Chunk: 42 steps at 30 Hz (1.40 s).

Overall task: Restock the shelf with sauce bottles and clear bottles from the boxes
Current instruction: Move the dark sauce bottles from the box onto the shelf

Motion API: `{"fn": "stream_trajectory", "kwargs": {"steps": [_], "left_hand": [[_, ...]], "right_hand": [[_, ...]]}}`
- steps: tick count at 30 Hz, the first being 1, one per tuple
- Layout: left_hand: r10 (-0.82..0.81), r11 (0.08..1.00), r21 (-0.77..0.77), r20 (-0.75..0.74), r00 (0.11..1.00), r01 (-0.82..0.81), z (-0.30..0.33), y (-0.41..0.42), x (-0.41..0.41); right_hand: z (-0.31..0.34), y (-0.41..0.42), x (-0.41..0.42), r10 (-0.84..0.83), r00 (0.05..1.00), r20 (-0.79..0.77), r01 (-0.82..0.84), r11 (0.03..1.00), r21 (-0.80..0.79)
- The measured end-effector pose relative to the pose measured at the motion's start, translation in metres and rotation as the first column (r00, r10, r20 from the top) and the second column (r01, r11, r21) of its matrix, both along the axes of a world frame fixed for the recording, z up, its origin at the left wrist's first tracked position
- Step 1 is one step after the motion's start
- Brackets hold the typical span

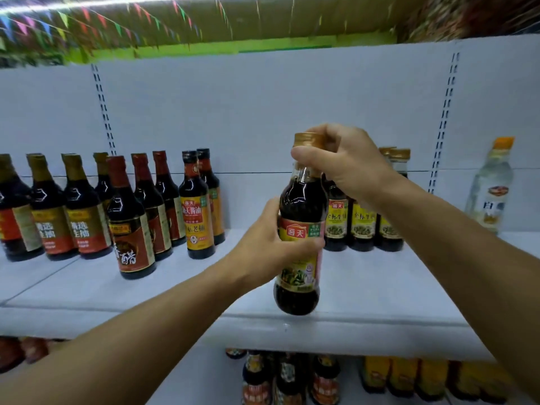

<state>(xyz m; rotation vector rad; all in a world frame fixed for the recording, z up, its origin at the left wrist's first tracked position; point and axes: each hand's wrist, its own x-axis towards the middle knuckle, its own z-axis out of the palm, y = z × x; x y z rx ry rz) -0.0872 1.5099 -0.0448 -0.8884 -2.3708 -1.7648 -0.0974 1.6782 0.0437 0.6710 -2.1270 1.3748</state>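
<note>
I hold one sauce bottle (301,229) with both hands, in the air in front of the shelf (365,287). My left hand (271,244) is wrapped round the label part of the body, fingers curled on it. My right hand (344,162) comes from above and pinches the neck just under the gold cap (306,139). So both grips are closed on the same bottle.

The bottle's long axis is approx. upright, cap up, the base hanging over the shelf's front edge and not resting on the board, I judge.

Where it must go: the same-label group (362,220) stands behind and a bit to the right of my bottle, near the back wall. My right hand is nearer to that group; its forearm passes in front of those bottles.

Open room: a wide bare strip of board lies in front of that group and to the left of it, up to the yellow-label bottles (198,211) & the dark bottles further left. On the far right stands a clear bottle (493,185), well apart. The move is forward and down, w/ care not to knock the front row.
</note>
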Motion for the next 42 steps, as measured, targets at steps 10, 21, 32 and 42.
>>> {"fn": "stream_trajectory", "kwargs": {"steps": [10,21,32,42], "left_hand": [[0.154,0.983,-0.118,0.131,0.979,-0.139,-0.064,0.026,-0.055],[0.341,0.921,-0.222,0.055,0.938,-0.322,-0.068,0.052,-0.093],[0.408,0.871,-0.299,-0.005,0.913,-0.391,-0.072,0.073,-0.116],[0.446,0.854,-0.284,-0.034,0.894,-0.437,-0.077,0.075,-0.122]], "right_hand": [[-0.027,0.032,-0.068,0.018,0.995,0.102,-0.025,0.997,0.071],[-0.022,0.044,-0.103,-0.088,0.996,0.006,0.081,0.942,0.325],[-0.020,0.052,-0.128,-0.178,0.983,-0.045,0.181,0.894,0.411],[-0.020,0.052,-0.136,-0.189,0.980,-0.067,0.199,0.874,0.444]]}}
